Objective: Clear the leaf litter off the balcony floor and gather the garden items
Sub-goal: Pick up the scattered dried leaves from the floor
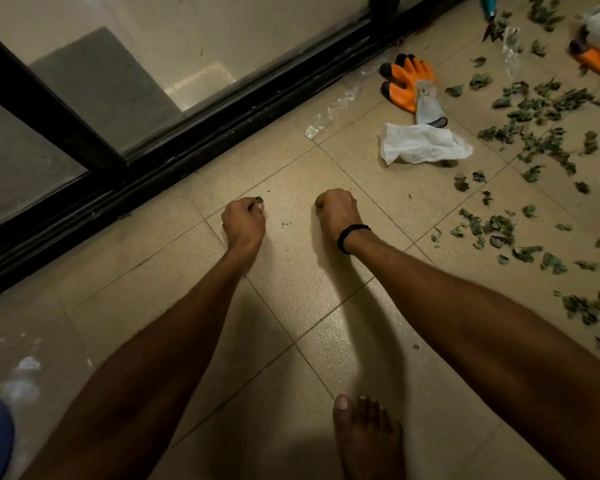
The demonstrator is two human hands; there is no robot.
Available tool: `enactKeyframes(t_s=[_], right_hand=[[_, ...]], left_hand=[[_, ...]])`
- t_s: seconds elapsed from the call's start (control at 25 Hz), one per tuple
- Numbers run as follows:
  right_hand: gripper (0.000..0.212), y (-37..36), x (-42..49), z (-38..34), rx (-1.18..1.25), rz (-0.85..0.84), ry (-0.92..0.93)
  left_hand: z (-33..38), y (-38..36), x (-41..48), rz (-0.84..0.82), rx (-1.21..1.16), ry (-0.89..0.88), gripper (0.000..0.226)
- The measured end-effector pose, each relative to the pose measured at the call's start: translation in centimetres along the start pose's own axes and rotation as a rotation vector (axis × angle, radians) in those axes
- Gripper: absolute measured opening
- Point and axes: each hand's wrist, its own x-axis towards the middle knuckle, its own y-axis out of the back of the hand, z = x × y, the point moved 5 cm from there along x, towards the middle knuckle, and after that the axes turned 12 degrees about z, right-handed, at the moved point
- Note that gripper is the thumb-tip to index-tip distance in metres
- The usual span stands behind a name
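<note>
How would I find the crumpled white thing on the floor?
Follow the black door track rightward to the orange gloves. Just below them in the view lies the white sheet. It is crumpled and opaque, unlike the clear plastic scrap beside the track.

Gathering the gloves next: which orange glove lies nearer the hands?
The glove beside the black door track; the other glove lies farther off at the right edge.
</note>
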Motion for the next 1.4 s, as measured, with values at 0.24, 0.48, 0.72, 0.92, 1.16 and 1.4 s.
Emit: enactKeyframes(t_s=[0.24, 0.48, 0.72, 0.92, 1.16, 1.4], right_hand=[[0.015, -3.7, -2.1, -5.9, -0.08, -0.12, 0.247], [0.024, -3.4, -3.5, -8.3, -0.068, -0.081, 0.378], [0.026, -3.5, -3.4, -7.2, -0.154, -0.022, 0.388], [0.028, -2.1, -0.1, -5.5, -0.076, 0.03, 0.026], [0.001, -1.8, 1.5, -10.2, 0.349, -0.073, -0.294], [0.017, -1.3, -0.6, -23.1, 0.932, -0.535, -0.401]], left_hand=[[-0.8, 1.1, 0.4, 0.052, 0.017, 0.05, 0.022], [-1.5, 2.1, 1.0, 0.068, 0.018, 0.076, 0.02], [-2.1, 3.0, 1.5, 0.075, 0.014, 0.082, 0.019], [-2.4, 3.8, 1.6, 0.098, 0.01, 0.114, 0.018], [-0.9, 7.2, 2.5, 0.171, 0.061, 0.103, 0.015], [-1.1, 17.9, 6.2, 0.199, 0.269, 0.173, 0.012]])
